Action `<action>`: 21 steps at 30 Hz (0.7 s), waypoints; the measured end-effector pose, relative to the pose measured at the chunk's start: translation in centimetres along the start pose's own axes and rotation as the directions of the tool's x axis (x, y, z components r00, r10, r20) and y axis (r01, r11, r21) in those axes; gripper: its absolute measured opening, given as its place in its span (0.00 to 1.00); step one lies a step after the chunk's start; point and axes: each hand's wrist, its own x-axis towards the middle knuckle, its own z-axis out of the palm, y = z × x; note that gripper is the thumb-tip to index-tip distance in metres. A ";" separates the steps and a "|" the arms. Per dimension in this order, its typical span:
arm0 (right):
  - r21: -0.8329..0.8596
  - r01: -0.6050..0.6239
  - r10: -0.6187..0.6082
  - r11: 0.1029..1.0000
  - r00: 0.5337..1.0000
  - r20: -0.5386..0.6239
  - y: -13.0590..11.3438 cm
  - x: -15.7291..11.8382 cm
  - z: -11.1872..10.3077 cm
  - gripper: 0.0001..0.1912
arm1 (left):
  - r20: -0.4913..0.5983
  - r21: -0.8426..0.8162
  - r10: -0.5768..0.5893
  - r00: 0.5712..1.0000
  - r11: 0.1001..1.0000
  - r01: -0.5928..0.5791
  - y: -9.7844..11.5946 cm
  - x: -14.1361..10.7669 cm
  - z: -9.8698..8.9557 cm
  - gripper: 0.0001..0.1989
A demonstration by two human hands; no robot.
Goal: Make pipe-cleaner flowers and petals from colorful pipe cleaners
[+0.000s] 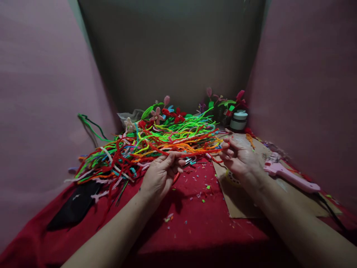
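Observation:
A red pipe cleaner runs nearly level between my two hands, above the red cloth. Its left part is pinched between the thumb and fingers of my left hand. My right hand closes on the other end with its fingertips, over the edge of a cardboard sheet. Just behind the strand lies a large tangled heap of pipe cleaners in green, yellow, orange, red and white. A small metal tool tip shows beside my left fingers; the rest of it is hidden.
A pink glue gun with a dark cord rests on the cardboard. Behind it stands a pale-lidded jar. Fuzzy flowers sit at the back of the heap. A flat black item lies at left. Scraps dot the red cloth.

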 end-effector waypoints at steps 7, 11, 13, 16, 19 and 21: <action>0.115 -0.097 0.087 0.989 0.992 0.093 0.6 -1.2 1.4 0.01 | 0.005 -0.039 0.024 1.000 0.999 -0.024 -0.1 0.2 0.4 0.08; 0.025 -0.015 0.009 1.000 0.973 0.231 2.1 -2.4 2.3 0.09 | 0.047 -0.034 0.014 0.999 0.999 -0.012 -0.4 0.1 0.7 0.07; 0.002 -0.015 0.014 1.000 0.971 0.240 2.6 -2.7 2.6 0.08 | 0.044 -0.015 -0.003 0.999 1.000 0.004 -0.7 0.0 0.7 0.07; -0.007 -0.027 0.028 1.000 0.972 0.234 2.8 -3.0 2.8 0.06 | 0.034 0.002 -0.022 0.999 1.000 0.022 -0.9 0.0 0.6 0.07; -0.012 -0.007 0.009 1.000 0.971 0.237 2.4 -3.2 2.9 0.06 | 0.008 -0.005 -0.025 1.000 1.000 0.025 -1.1 0.0 0.8 0.06; -0.030 0.020 -0.012 0.999 0.967 0.253 2.1 -3.3 3.0 0.06 | -0.011 -0.012 -0.028 1.000 1.000 0.028 -1.2 0.0 1.1 0.07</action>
